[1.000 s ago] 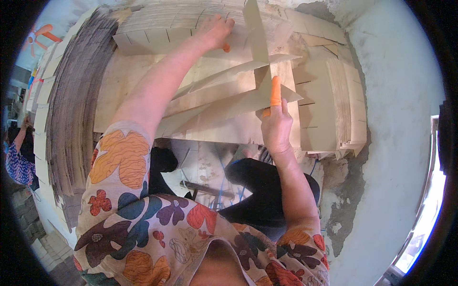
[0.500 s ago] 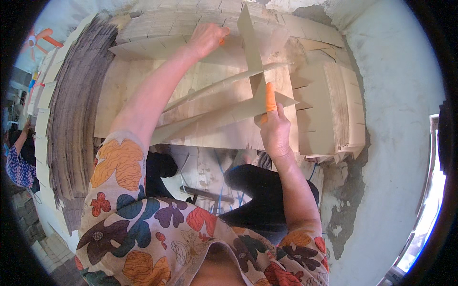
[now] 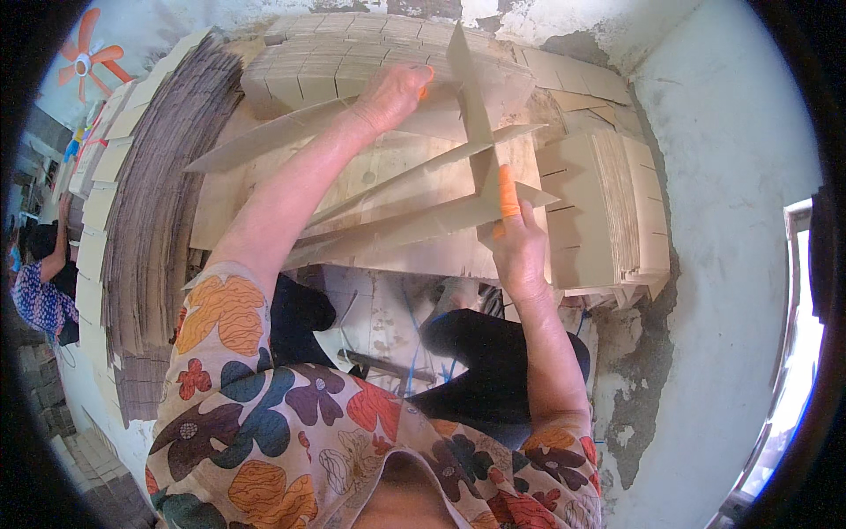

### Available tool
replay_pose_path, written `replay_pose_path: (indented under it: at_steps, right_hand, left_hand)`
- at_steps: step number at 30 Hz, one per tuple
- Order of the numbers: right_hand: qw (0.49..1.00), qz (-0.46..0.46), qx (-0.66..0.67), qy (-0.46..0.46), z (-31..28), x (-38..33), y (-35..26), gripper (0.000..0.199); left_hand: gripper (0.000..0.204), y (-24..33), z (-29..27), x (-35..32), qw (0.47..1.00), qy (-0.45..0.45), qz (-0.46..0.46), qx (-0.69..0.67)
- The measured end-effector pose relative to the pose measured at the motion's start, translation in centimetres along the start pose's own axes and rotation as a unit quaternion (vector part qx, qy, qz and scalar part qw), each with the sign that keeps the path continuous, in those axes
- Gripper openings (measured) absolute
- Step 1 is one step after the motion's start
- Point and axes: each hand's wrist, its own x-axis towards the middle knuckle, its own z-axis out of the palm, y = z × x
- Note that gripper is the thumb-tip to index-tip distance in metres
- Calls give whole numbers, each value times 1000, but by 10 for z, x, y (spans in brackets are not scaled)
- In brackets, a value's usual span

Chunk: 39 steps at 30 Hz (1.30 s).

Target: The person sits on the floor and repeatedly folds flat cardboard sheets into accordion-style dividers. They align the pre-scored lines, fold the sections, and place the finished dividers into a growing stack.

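Note:
My left hand (image 3: pixel 394 95) is closed at the far side of the work board, with orange covering on a finger. It grips a long slotted cardboard strip (image 3: pixel 256 143) that slants down to the left. My right hand (image 3: pixel 520 245), orange wraps on its fingers, pinches a cardboard cross strip (image 3: pixel 473 93) near its close end. Two long cardboard strips (image 3: pixel 414 222) meet this cross strip and fan toward the left, one beyond the other. The fingertips of my left hand are partly hidden.
A pale wooden board (image 3: pixel 352 256) lies under the strips. Stacked slotted cardboard stands at the back (image 3: pixel 308 75), a darker stack at the left (image 3: pixel 159 203), another stack at the right (image 3: pixel 608 203). An orange fan (image 3: pixel 82 63) and another person (image 3: pixel 44 286) are far left.
The strip in my left hand has come away from the back stack and nearer to me, its left end lower. My right hand stays on the cross strip. The view has shifted slightly.

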Motion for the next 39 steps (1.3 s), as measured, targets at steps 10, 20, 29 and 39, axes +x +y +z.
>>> replay_pose_path:
  at_steps: [10,20,29,39]
  right_hand:
    - [996,-50,-45,-55,-11,-2,4,68]
    - [978,-93,-105,-153,7,-3,41,59]
    - [979,-73,-96,-166,2,0,46,55]
    - [979,-63,-27,-189,-16,13,21,86]
  left_hand:
    - [11,28,-19,-23,998,-26,-7,-58]
    - [24,14,-20,-72,985,-150,-82,-33]
    - [44,113,-164,-204,983,-124,-137,22]
    - [35,27,-126,-302,984,-70,-152,67]
